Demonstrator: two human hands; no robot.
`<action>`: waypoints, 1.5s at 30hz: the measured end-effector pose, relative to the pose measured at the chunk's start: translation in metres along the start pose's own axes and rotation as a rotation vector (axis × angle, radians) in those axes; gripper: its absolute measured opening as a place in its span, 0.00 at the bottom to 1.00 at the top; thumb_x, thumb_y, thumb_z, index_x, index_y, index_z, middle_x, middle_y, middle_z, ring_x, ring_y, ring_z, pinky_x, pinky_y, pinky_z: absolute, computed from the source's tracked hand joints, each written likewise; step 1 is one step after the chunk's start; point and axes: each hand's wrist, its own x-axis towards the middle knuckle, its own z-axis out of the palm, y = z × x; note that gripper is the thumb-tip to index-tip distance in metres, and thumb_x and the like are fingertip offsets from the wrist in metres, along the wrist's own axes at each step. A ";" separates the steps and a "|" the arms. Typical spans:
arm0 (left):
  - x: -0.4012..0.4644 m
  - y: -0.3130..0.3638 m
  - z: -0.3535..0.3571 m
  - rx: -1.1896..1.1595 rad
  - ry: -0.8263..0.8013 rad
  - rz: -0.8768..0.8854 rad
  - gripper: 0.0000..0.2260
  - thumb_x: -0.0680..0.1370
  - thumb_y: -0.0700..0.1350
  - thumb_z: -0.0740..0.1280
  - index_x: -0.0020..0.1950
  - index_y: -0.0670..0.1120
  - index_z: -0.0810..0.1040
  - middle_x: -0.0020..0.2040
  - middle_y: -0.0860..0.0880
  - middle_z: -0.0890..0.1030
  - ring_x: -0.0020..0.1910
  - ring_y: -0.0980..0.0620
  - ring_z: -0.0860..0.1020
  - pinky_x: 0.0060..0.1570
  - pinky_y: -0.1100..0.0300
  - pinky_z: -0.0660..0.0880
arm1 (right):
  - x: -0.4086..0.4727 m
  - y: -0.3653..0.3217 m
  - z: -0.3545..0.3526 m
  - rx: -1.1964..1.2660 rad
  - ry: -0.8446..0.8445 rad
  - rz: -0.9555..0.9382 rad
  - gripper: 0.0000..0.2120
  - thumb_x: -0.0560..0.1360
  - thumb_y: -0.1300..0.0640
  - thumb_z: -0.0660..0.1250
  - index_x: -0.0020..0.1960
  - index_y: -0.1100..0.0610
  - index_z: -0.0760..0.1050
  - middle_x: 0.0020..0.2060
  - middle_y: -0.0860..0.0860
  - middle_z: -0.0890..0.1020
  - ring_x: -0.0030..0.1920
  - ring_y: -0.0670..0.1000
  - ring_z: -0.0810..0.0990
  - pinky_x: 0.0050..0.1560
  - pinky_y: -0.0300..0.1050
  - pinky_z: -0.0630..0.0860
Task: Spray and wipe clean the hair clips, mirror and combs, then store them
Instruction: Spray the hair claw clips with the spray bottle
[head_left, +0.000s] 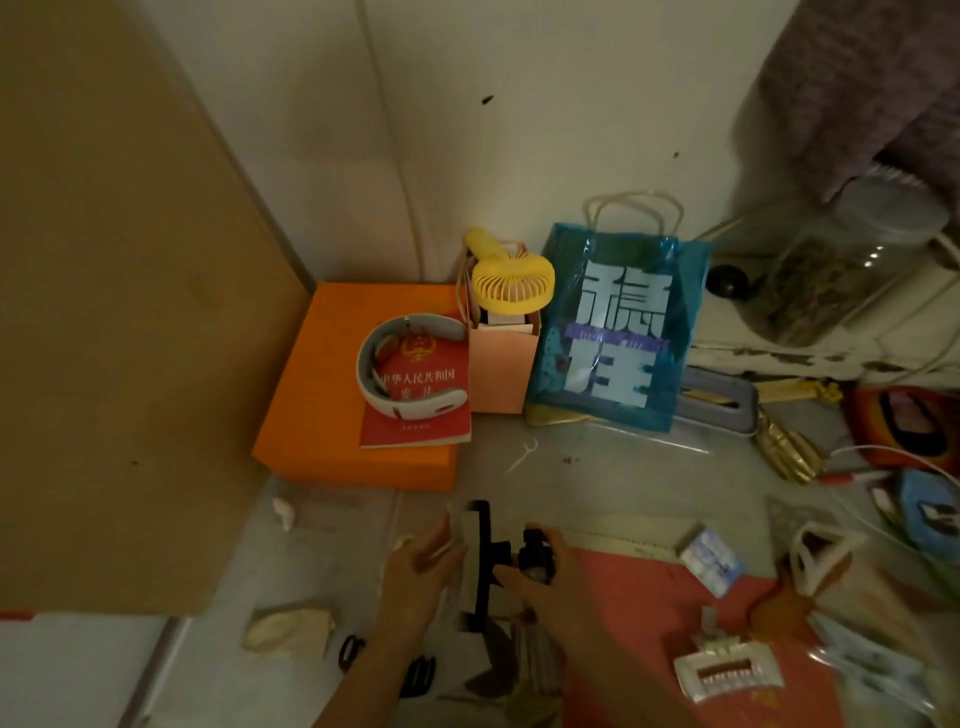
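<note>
I see my left hand (423, 564) near the front edge of the table (597, 467), fingers curled round the pale edge of a black-framed mirror (480, 564) that it holds tilted up off the surface. My right hand (540, 574) is just beside it, fingers wrapped round a small dark spray bottle (537, 553) that sits against the mirror's frame.

Around them the table is crowded. An orange box (311, 395) fills the back left corner, with a red booklet (415, 410) on it and a white neck massager (410, 364) lying on the booklet. Beside the box stands a small pink paper bag (501, 374) holding a yellow handheld fan (511, 283) and some pale boxes. Next to that a blue plastic bag (618, 327) with large white characters leans upright; what it holds I cannot tell. A clear jar (836, 270) of brownish contents stands at the back right.

On a red sheet (639, 613) to the right of my hands lie a white claw clip (727, 670) and, towards the right edge, a second pale clip (818, 558). A crumpled cloth (288, 629) and dark hair clips (384, 660) lie at the front edge, left of my forearm. A floss pick (524, 454) lies mid-table.
</note>
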 end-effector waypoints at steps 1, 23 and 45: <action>0.002 -0.005 0.000 0.007 0.003 -0.009 0.15 0.76 0.38 0.68 0.58 0.54 0.77 0.42 0.55 0.80 0.39 0.63 0.79 0.40 0.69 0.76 | 0.003 0.005 0.002 -0.003 0.001 0.017 0.27 0.69 0.57 0.75 0.62 0.47 0.67 0.60 0.50 0.75 0.55 0.44 0.77 0.44 0.31 0.77; 0.031 -0.061 0.010 0.176 0.239 -0.085 0.10 0.74 0.39 0.71 0.55 0.42 0.83 0.49 0.44 0.84 0.36 0.61 0.74 0.37 0.75 0.66 | 0.027 0.042 0.036 -0.062 0.196 0.076 0.25 0.67 0.51 0.76 0.58 0.45 0.68 0.48 0.41 0.76 0.53 0.52 0.80 0.52 0.55 0.79; 0.010 -0.035 0.030 0.317 0.345 0.057 0.14 0.78 0.46 0.65 0.62 0.44 0.78 0.52 0.44 0.80 0.48 0.50 0.75 0.48 0.63 0.69 | 0.006 0.015 -0.014 -0.113 0.148 -0.012 0.29 0.70 0.59 0.74 0.67 0.53 0.65 0.58 0.52 0.75 0.57 0.50 0.75 0.55 0.41 0.77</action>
